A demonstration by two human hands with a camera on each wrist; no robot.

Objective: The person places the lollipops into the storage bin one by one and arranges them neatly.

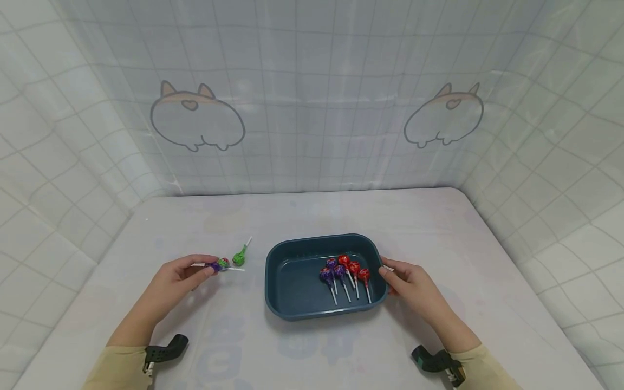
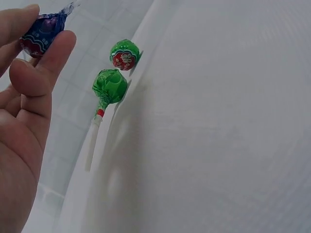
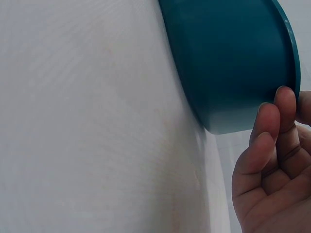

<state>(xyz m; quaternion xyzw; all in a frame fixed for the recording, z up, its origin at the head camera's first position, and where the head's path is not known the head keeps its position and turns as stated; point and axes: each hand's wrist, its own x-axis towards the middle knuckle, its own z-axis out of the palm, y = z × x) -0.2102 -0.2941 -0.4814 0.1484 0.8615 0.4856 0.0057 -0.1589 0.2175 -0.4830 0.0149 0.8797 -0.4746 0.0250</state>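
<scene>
Purple lollipop, stick seemingly head-view only

Head view: faces forward and down from above; table fills lower frame. Left wrist: close, low, tilted; green lollipops upper left, shared with head view. Right wrist: close, tilted; tray upper right, also shared with head.

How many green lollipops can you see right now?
2. In the head view, one green lollipop lies on the table left of the tray; the other green lollipop is close by the purple lollipop in the left hand. More could hide beneath that hand.
</scene>
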